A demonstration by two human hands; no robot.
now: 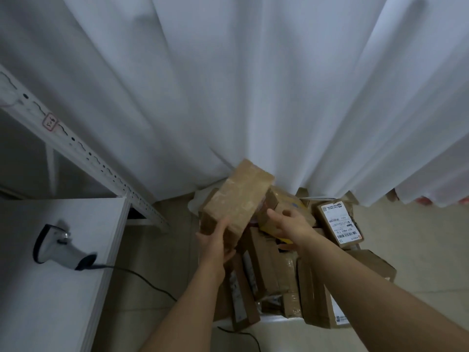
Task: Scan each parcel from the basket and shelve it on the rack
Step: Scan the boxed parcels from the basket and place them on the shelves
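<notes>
While the left hand (215,243) holds a box (237,199) above the parcels (266,270), the right hand (289,222) hovers beside it, its grip spread.

You can read little here. The rack (83,153) upright carries a red-bordered tag (50,122), apparently "Y-6". One parcel (338,226) bears a white label with barcodes; its print is too small to read.

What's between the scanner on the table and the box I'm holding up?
Head view: bare tabletop, then tiled floor with the scanner cable; no parcel before the lifted box.
</notes>
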